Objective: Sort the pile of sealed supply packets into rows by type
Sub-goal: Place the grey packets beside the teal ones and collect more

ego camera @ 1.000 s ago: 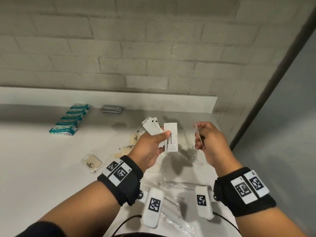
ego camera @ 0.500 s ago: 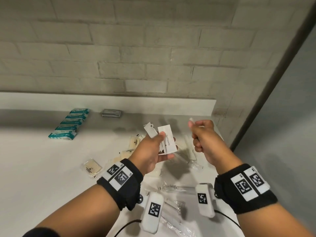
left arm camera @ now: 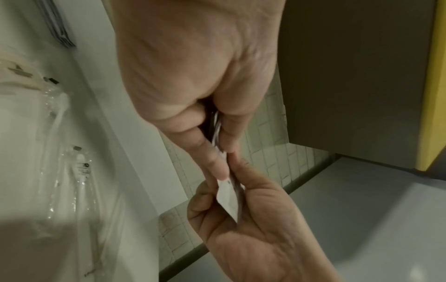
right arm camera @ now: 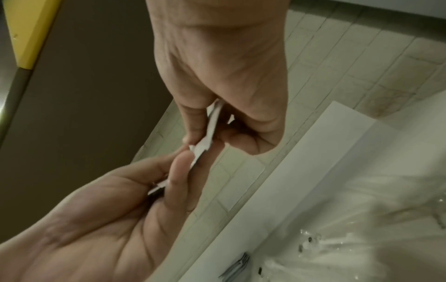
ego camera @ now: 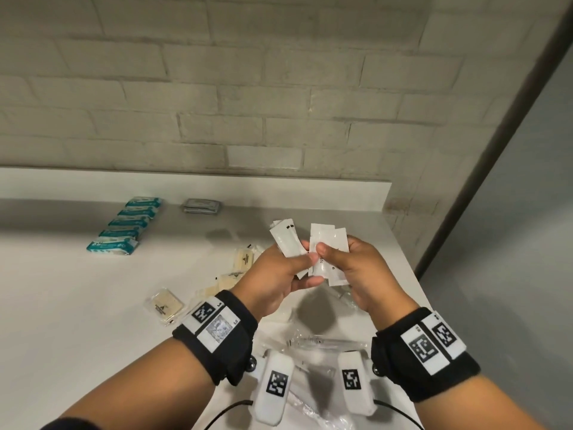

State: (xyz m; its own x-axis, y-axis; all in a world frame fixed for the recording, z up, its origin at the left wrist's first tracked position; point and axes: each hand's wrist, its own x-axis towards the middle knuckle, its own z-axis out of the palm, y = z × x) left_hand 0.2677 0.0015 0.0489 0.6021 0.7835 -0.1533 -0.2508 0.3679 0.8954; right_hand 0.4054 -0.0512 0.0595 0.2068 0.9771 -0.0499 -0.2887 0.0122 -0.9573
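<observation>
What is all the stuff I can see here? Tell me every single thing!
teal packets: five, teal and white, a row at the counter's far left.
grey packets: small stack, grey, by the back ledge.
beige packets: several, cream in clear wrap, mid counter.
clear wrappers: several, see-through, near edge under the wrists.
white sachets: a fanned bunch, white, held in both hands.
counter: one, white.
left hand: grips the sachets.
right hand: pinches the sachets.
</observation>
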